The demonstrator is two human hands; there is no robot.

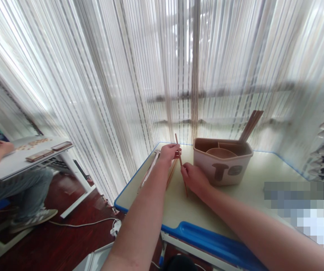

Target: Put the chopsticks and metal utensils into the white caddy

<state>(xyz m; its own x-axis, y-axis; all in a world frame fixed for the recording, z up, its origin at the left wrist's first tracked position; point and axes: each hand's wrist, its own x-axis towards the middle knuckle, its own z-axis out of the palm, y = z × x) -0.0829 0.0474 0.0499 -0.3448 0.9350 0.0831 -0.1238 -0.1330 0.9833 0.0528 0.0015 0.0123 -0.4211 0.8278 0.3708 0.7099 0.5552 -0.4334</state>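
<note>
Stick (pixel 180 159): slim and brown, held slantwise above the table (pixel 252 195), its upper end leaning toward the curtain (pixel 139 75) and its lower end reaching down past the right hand; whether that end touches the tabletop I can't tell from where I stand.
Left hand (pixel 170 152): pinching the stick's upper part, fingertips curled around it.
Right hand (pixel 191 176): closed on the same stick lower down, thumb pressed along it, the back of the hand just beside the container.
Container (pixel 226 171): pale outside, brown within, upright on the table to the right of both hands, with a divider and a round brown piece (pixel 221 152) inside.
Bundle of sticks (pixel 251 126): several, leaning out of the container's far right corner, so those are already in there.
Loose sticks (pixel 171 177): lying on the table beside the left forearm, outside the container; partly covered, so I can't count them.
Clear wrapper-like strip (pixel 150 171): on the table, left of that forearm; too glassy to be sure what it is.
Progress: partway, I'd judge; one stick is being handled, and the loose ones look to be left over.
</note>
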